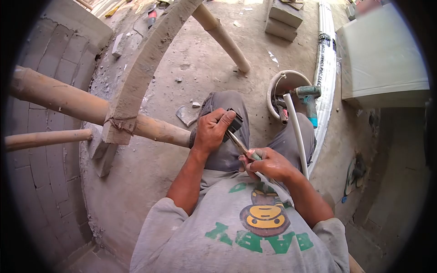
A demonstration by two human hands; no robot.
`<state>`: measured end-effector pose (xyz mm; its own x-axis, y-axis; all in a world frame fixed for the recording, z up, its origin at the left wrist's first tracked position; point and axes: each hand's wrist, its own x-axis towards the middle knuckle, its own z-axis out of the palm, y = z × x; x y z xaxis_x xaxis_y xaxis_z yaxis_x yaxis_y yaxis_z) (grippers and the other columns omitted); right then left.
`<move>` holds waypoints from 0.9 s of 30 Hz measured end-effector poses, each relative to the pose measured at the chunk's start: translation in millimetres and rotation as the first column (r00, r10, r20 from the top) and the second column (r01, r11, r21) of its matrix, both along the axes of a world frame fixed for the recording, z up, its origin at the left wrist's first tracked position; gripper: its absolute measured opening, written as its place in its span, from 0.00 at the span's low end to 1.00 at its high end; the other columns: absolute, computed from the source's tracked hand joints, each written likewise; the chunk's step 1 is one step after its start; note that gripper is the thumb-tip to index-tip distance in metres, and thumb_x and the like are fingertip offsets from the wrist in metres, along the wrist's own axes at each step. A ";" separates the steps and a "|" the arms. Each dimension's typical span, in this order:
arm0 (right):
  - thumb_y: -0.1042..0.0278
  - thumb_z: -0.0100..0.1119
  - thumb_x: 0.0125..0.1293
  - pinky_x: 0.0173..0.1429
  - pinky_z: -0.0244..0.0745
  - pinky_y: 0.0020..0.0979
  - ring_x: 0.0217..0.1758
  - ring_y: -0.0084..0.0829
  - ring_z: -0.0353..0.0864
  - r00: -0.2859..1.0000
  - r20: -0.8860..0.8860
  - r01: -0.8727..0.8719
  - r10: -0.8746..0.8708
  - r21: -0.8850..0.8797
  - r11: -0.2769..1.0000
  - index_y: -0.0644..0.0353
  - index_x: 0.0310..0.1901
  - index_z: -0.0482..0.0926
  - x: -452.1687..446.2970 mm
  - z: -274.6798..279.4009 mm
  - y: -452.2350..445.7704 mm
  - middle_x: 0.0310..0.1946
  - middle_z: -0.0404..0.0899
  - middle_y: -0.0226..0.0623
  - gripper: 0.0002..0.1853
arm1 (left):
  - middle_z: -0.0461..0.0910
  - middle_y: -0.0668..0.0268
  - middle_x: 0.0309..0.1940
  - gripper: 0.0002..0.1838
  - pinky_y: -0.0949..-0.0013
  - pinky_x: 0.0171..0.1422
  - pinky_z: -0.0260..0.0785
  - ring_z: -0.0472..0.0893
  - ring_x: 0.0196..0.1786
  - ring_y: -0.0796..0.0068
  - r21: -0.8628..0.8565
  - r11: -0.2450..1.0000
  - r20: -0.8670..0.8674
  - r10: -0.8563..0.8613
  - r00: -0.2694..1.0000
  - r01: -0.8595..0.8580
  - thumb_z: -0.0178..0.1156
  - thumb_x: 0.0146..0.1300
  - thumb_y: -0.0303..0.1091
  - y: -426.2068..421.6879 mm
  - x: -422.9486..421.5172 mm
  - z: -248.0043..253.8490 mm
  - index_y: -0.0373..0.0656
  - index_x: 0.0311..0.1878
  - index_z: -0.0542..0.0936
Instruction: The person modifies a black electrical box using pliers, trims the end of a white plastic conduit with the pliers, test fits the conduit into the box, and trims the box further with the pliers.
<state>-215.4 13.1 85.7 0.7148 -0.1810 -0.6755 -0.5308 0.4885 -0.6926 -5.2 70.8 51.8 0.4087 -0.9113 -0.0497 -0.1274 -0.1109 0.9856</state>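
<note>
Beyond the right hand (273, 164), "PVC" pipes (325, 68)

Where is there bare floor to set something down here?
Bare floor lies between the left wall and the person's left arm. A smaller patch lies between the left knee and the bucket. It is crowded around the bucket: drill, white pipe, wrapped pipes.

- A teal-and-black cordless drill (309, 93) rests by the right rim of a round, pale bucket (272, 89).
- Long white pipes (324, 68), bundled in wrapping printed "PVC," line a dusty concrete floor (191, 59).
- Grey rectangular blocks (284, 22) sit stacked farther off.
- A rough, pale wooden plank (142, 63) crosses a thick tan bamboo pole (63, 100) near a grey block wall (50, 150).
</note>
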 end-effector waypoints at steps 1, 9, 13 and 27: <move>0.74 0.56 0.60 0.35 0.69 0.25 0.32 0.20 0.75 1.000 0.013 -0.002 0.002 -0.002 1.000 0.65 0.44 0.76 0.8 -1.7 -0.8 0.32 0.79 0.35 0.11 | 0.68 0.75 0.19 0.22 0.73 0.30 0.61 0.64 0.27 0.87 -0.014 1.000 -0.004 0.006 1.000 -0.006 0.62 0.72 0.46 0.5 0.2 -1.4 0.37 0.27 0.77; 0.76 0.54 0.60 0.35 0.71 0.24 0.30 0.24 0.78 0.998 0.033 0.047 -0.059 0.302 0.952 0.65 0.48 0.74 7.5 6.3 -2.5 0.36 0.82 0.43 0.14 | 0.68 0.77 0.20 0.21 0.75 0.31 0.59 0.63 0.28 0.87 -0.050 0.998 -0.028 0.024 0.999 -0.025 0.62 0.72 0.46 4.6 3.7 -10.8 0.39 0.28 0.78; 0.74 0.55 0.62 0.38 0.72 0.25 0.31 0.24 0.78 0.996 0.085 -0.031 0.009 0.266 0.964 0.64 0.45 0.75 6.5 -6.5 -7.8 0.33 0.81 0.40 0.10 | 0.67 0.79 0.22 0.21 0.75 0.32 0.56 0.62 0.29 0.88 -0.063 0.998 -0.080 0.021 0.997 -0.026 0.61 0.73 0.45 5.1 2.1 -8.0 0.40 0.26 0.76; 0.73 0.57 0.62 0.43 0.77 0.32 0.39 0.38 0.83 0.982 0.186 -0.079 0.021 0.311 0.947 0.62 0.47 0.71 6.1 -35.6 -6.9 0.36 0.80 0.44 0.12 | 0.61 0.77 0.18 0.25 0.72 0.27 0.55 0.59 0.26 0.88 -0.065 0.998 -0.078 -0.012 0.997 0.007 0.63 0.72 0.45 2.0 10.7 -23.0 0.40 0.22 0.70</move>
<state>-209.3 6.2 50.0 0.8312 0.0601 -0.5526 -0.4426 0.6731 -0.5925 5.4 72.8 28.9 0.3972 -0.9175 -0.0223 -0.0499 -0.0458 0.9977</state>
